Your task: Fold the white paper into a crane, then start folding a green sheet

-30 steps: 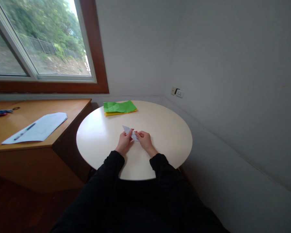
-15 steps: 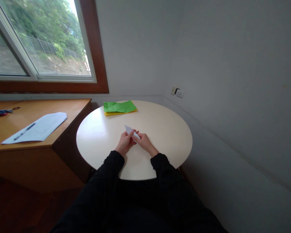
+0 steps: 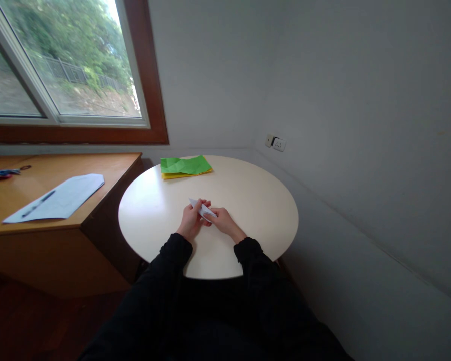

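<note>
A small folded white paper with a pointed tip is held between both my hands, just above the round cream table. My left hand grips its left part with the fingers curled over it. My right hand pinches its right end. Most of the paper is hidden by my fingers. Both my sleeves are black.
A green sheet lies on a yellow sheet at the table's far edge. To the left stands a wooden desk with a white paper, a pen and keys. A wall socket is behind.
The paper's tip has dropped and turned a little to the left, and my fingers have closed further over it. My hands stay in the same spot.
</note>
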`<state>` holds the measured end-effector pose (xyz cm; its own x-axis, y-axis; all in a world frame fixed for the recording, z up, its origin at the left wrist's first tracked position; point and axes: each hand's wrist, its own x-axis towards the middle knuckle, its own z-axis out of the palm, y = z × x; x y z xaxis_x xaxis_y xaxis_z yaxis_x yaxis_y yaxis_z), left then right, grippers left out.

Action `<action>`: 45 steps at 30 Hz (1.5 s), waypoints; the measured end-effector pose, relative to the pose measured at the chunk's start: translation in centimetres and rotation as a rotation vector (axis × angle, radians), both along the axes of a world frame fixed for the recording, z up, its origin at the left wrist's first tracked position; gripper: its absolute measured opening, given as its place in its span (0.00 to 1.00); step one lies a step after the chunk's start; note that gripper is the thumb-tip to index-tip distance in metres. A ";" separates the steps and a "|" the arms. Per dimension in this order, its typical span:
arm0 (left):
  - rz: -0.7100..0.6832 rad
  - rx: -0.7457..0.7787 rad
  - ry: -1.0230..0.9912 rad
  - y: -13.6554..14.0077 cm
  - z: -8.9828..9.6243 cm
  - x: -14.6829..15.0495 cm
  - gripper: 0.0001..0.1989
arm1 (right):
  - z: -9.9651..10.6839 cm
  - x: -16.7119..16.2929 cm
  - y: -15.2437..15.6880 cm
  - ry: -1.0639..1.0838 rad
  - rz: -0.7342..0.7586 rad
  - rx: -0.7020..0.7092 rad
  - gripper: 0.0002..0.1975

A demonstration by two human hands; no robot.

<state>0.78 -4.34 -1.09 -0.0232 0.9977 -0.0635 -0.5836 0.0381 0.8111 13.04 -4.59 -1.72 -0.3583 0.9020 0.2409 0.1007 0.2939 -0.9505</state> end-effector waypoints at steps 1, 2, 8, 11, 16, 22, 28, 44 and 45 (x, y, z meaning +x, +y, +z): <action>0.012 0.000 -0.007 0.1 0.0 0.0 0.09 | 0.0 0.0 0.0 -0.005 0.005 0.000 0.14; 0.022 0.000 -0.014 0.1 -0.1 0.0 0.09 | 0.0 0.0 0.0 -0.009 0.010 0.001 0.15; 0.057 0.005 -0.046 0.4 0.0 -0.3 0.10 | 0.1 0.0 -0.1 -0.027 0.023 0.010 0.17; 0.063 -0.004 -0.055 0.4 0.2 -0.5 0.11 | 0.1 0.1 -0.1 -0.034 0.023 0.011 0.17; 0.059 -0.026 -0.070 0.3 0.6 -0.9 0.14 | 0.1 0.0 -0.2 -0.037 0.012 0.005 0.17; 0.070 -0.028 -0.104 0.3 0.9 -1.0 0.19 | 0.1 -0.1 -0.2 -0.040 0.004 -0.001 0.17; 0.082 -0.012 -0.121 0.6 0.7 -1.2 0.18 | 0.2 0.0 -0.3 -0.049 -0.003 -0.002 0.17; -0.238 0.047 0.024 -0.9 0.8 -0.4 0.13 | 0.0 -0.1 0.2 -0.011 -0.077 0.010 0.21; -0.238 0.046 0.028 -0.9 0.9 -0.4 0.12 | 0.0 -0.2 0.2 -0.013 -0.078 0.010 0.21</action>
